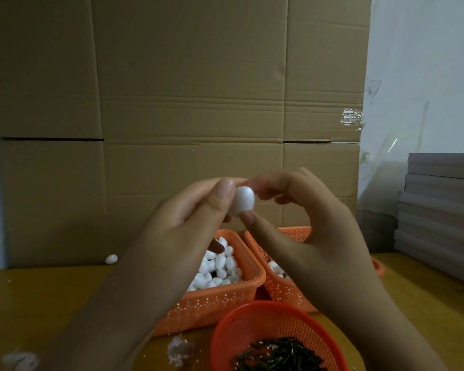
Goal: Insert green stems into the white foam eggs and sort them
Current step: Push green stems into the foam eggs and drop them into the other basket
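backdrop: big cardboard sheet [177, 103] standing behind wooden worktop [38, 298], pale wall to the right
right side: stack of grey boards [439, 210] on worktop edge, clear plastic film above it
left hand [177, 223]: raised above the baskets, thumb and fingers [223, 191] pinching the left side of one egg
right hand [319, 218]: raised opposite, thumb under the egg, curled forefinger at its top, pinching it
egg [243, 200]: white foam, held in the air between both hands, above the baskets; stem in it not visible
left basket [212, 303]: orange, perforated, rectangular, filled with plain white eggs, partly hidden by left hand
right basket [284, 293]: orange, rectangular, just beside left basket, a few white eggs inside, mostly hidden behind right hand
round basket [252, 322]: red-orange, nearest the camera, in front of the two rectangular ones
stems [276, 354]: dark green short pieces piled in round basket
loose egg [111, 259]: lying alone on worktop by the cardboard, left of the baskets
scraps: crumpled whitish bit [178, 349] on worktop left of round basket, small white crumbs around
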A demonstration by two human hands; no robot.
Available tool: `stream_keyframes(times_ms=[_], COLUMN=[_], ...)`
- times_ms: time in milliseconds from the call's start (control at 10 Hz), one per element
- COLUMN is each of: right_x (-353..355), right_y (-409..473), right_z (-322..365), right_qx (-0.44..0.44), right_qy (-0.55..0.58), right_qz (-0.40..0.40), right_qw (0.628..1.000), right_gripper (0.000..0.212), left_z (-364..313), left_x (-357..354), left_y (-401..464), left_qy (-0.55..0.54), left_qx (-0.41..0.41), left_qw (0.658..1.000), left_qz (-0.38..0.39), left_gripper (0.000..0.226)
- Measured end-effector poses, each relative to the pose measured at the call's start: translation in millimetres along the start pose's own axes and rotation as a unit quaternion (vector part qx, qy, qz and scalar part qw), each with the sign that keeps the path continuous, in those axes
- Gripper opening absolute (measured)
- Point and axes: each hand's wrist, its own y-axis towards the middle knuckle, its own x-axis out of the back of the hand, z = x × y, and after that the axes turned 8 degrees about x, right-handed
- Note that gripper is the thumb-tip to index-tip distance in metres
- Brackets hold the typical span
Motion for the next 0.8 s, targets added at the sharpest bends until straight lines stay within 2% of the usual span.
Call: stream_keyframes(times_ms=[100, 200, 400, 500, 600, 700, 800], right_x=[-2.9, -3.9, -0.1, -0.6, -3.3, -3.2, 1.6], right_y=[-1.9, -2.7, -0.4, -0.3, -1.5, -1.3, -0.3], right_z=[0.3, 0.2, -2.3, -2.5, -2.6, -2.2, -5.4], right_qx=[0.025, 0.035, 0.001, 0.038, 0.054, 0.046, -0.018], right_qy=[-0.049, -0.053, 0.034, 0.003, 0.005, 0.025, 0.093], right_qz=[-0.006, -0.010, -0.013, -0.006, -0.006, 0.015, 0.041], right_qw=[0.998, 0.998, 0.999, 0.999, 0.999, 0.999, 0.995], right_gripper=[0.022, 0.024, 0.025, 0.025, 0.028, 0.032, 0.028], left_z=[5.6, 16.3, 16.4, 15.4, 18.2, 17.5, 13.4], left_x=[-0.6, -0.3, 4.8, 3.7, 2.0, 1.7, 1.6], left_y=[-0.2, -1.0, 0.5, -0.6, 0.8, -1.1, 1.3], left_qy=[0.047, 0.057, -0.035, -0.036, 0.007, 0.000, -0.065], left_qx=[-0.036, -0.040, -0.009, -0.008, -0.015, -0.016, 0.013], left_qw=[0.998, 0.997, 0.999, 0.998, 0.999, 0.999, 0.997], left_qz=[-0.008, -0.040, 0.010, 0.044, 0.033, 0.042, 0.035], left_gripper=[0.037, 0.032, 0.019, 0.032, 0.039, 0.029, 0.027])
